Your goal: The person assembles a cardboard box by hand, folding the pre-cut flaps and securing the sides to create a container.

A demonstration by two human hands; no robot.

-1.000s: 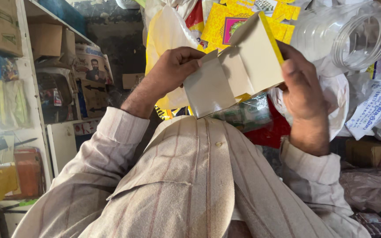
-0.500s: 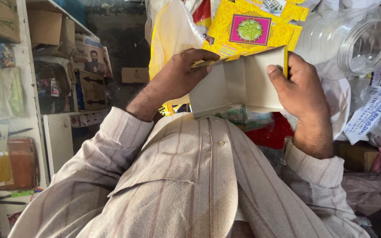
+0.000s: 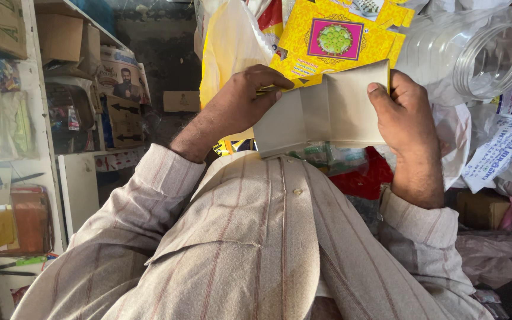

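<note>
Flattened since a second ago, the yellow cardboard box blank point(image 3: 327, 89) sits at 12 o'clock, light, stiff, crease-prone; left hand point(image 3: 244, 101) and right hand point(image 3: 407, 112) clamp its side edges, the best holds.

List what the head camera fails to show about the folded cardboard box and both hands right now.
- Yellow box: its lower printed face is hidden behind the grey cardboard flaps; its top is cut off by the frame edge.
- Left hand: fingertips curl behind the flaps' edge, so the grip is unseen.
- Right hand: only the thumb shows in front; the other fingers are hidden behind the flaps.
- Clear plastic jar: whether anything is inside cannot be made out.
</note>
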